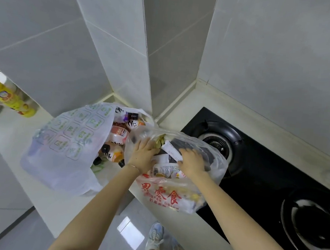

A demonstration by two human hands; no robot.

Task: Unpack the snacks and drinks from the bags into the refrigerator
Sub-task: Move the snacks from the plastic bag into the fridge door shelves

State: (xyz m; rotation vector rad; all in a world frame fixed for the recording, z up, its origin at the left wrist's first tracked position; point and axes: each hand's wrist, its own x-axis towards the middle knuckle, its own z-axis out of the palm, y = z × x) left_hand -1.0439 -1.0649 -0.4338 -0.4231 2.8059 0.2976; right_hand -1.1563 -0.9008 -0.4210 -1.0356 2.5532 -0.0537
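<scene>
Two plastic bags sit on the white counter in the corner. The left bag (63,146), white with green print, lies open and shows several drink bottles (118,135) with dark caps. The right bag (166,196), clear with red characters, holds snack packets (164,169). Both my hands are inside its mouth. My left hand (143,154) lies over the packets with its fingertips at a gold-coloured packet (160,142). My right hand (192,161) curls over a dark packet (200,147) next to a white one (171,150). The refrigerator is not in view.
A black gas hob (265,172) with two burners lies right of the bags, and the clear bag overlaps its edge. A yellow bottle (10,99) stands at the far left by a metal pot. Tiled walls close the corner behind. The floor and my shoes show below.
</scene>
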